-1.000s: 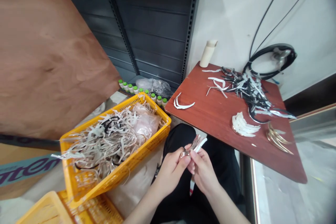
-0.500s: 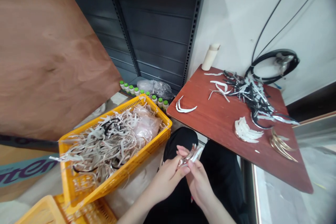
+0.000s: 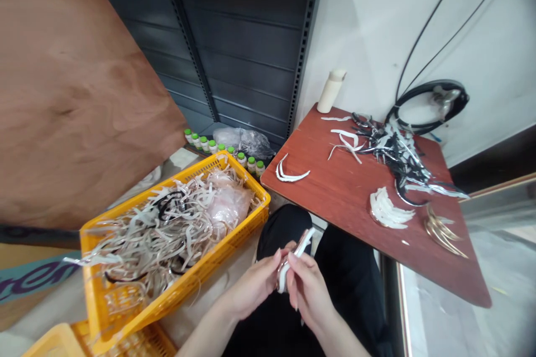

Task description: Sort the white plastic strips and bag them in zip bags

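Above my lap, both hands grip a small stack of curved trim strips, white on the upper face and shiny rose-coloured along the side. My left hand is closed around the stack's left side. My right hand pinches the white face with thumb and fingers. Some fingertips are hidden behind the strips. To the left, a yellow crate holds a tangle of similar curved strips and a clear plastic bag.
On the red-brown table lie white strips, gold strips, a black-and-white pile and a white roll. Green-capped bottles line the floor by a dark shelf. A second yellow crate sits lower left.
The strips have turned in my hands: their white face now shows along its length, where shiny edges were fanned out before. The whole view has shifted slightly.
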Action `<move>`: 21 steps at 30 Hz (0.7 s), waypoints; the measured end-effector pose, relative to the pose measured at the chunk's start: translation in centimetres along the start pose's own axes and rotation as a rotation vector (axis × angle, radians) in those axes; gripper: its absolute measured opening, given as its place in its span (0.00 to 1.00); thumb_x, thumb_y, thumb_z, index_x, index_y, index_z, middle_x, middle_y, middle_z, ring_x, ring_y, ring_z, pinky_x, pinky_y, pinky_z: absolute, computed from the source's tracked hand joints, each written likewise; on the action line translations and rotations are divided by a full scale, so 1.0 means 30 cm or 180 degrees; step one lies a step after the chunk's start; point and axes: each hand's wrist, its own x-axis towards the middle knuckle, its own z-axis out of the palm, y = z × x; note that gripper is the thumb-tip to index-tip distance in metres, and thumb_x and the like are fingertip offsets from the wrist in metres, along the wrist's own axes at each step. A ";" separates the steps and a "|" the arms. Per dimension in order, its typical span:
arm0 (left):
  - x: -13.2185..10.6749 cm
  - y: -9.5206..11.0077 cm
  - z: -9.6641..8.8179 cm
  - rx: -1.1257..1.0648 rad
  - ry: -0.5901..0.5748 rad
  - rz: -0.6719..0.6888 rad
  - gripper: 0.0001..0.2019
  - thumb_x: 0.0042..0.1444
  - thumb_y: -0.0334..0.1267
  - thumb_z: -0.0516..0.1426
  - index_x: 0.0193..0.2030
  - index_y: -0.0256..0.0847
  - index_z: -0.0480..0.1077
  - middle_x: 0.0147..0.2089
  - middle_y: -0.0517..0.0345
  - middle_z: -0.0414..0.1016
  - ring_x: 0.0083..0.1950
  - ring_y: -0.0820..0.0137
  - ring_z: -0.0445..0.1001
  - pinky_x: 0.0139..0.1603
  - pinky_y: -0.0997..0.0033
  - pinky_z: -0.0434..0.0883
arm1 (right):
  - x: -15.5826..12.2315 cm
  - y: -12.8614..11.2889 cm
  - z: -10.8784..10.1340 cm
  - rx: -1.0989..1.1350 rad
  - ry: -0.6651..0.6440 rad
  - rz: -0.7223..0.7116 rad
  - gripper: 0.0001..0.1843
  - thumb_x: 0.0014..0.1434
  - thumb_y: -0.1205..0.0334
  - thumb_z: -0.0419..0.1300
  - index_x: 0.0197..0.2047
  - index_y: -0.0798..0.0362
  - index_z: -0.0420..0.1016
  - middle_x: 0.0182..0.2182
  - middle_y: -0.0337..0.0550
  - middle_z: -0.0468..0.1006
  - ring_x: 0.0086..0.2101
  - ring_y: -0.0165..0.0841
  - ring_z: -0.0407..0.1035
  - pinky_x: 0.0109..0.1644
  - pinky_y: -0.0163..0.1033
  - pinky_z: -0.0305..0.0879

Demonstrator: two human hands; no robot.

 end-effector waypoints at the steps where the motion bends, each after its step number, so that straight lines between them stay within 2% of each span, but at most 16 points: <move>1: -0.002 0.001 -0.013 -0.0158 -0.0105 -0.0121 0.25 0.57 0.61 0.54 0.36 0.37 0.72 0.24 0.56 0.72 0.27 0.68 0.72 0.36 0.68 0.67 | -0.002 -0.003 0.003 0.0005 -0.0097 0.0113 0.20 0.54 0.49 0.67 0.22 0.57 0.74 0.13 0.36 0.68 0.12 0.22 0.59 0.16 0.27 0.52; 5: -0.015 -0.012 -0.068 -0.0386 -0.0570 -0.0365 0.26 0.50 0.63 0.59 0.26 0.36 0.70 0.21 0.53 0.72 0.24 0.66 0.72 0.37 0.64 0.68 | 0.002 -0.006 0.014 -0.0020 -0.0453 0.0661 0.24 0.49 0.45 0.69 0.22 0.59 0.74 0.14 0.40 0.71 0.12 0.26 0.64 0.12 0.27 0.48; 8: -0.032 -0.031 -0.089 -0.0459 -0.0624 -0.0411 0.27 0.45 0.63 0.62 0.25 0.35 0.69 0.22 0.51 0.73 0.25 0.66 0.73 0.37 0.65 0.67 | 0.021 0.000 0.017 -0.0078 -0.0873 0.0907 0.25 0.50 0.44 0.67 0.20 0.60 0.74 0.13 0.42 0.71 0.11 0.28 0.65 0.10 0.27 0.46; 12: -0.070 -0.040 -0.090 -0.0893 -0.0300 -0.0274 0.23 0.52 0.58 0.60 0.28 0.36 0.69 0.22 0.56 0.71 0.24 0.70 0.70 0.36 0.66 0.65 | 0.071 0.023 0.022 -0.0260 -0.1284 0.1189 0.28 0.51 0.44 0.66 0.16 0.60 0.70 0.11 0.44 0.70 0.11 0.30 0.66 0.11 0.28 0.53; 15: -0.115 -0.033 -0.107 -0.1261 -0.0089 -0.0146 0.20 0.57 0.53 0.58 0.27 0.37 0.66 0.19 0.64 0.59 0.23 0.75 0.62 0.38 0.67 0.65 | 0.130 0.055 0.045 -0.0415 -0.1397 0.1619 0.25 0.48 0.44 0.69 0.23 0.61 0.74 0.15 0.43 0.74 0.14 0.30 0.67 0.14 0.30 0.60; 17: -0.151 -0.029 -0.138 -0.1427 0.0221 -0.0020 0.19 0.57 0.50 0.60 0.26 0.38 0.64 0.21 0.67 0.53 0.24 0.76 0.58 0.39 0.68 0.64 | 0.185 0.081 0.076 -0.0530 -0.1604 0.1914 0.26 0.46 0.43 0.70 0.28 0.62 0.76 0.20 0.43 0.76 0.17 0.30 0.70 0.18 0.31 0.64; 19: -0.186 -0.027 -0.184 -0.1530 0.0641 0.0128 0.17 0.55 0.48 0.63 0.26 0.38 0.64 0.22 0.67 0.52 0.26 0.76 0.57 0.40 0.68 0.65 | 0.262 0.109 0.122 -0.0811 -0.1995 0.2146 0.26 0.45 0.43 0.70 0.31 0.61 0.77 0.24 0.44 0.78 0.22 0.30 0.72 0.23 0.30 0.66; 21: -0.215 -0.027 -0.237 -0.1609 0.1075 0.0281 0.16 0.54 0.46 0.64 0.28 0.38 0.64 0.24 0.67 0.52 0.26 0.76 0.56 0.40 0.69 0.66 | 0.364 0.141 0.179 -0.1536 -0.2467 0.2201 0.22 0.51 0.45 0.68 0.32 0.59 0.78 0.27 0.42 0.79 0.26 0.28 0.73 0.29 0.30 0.67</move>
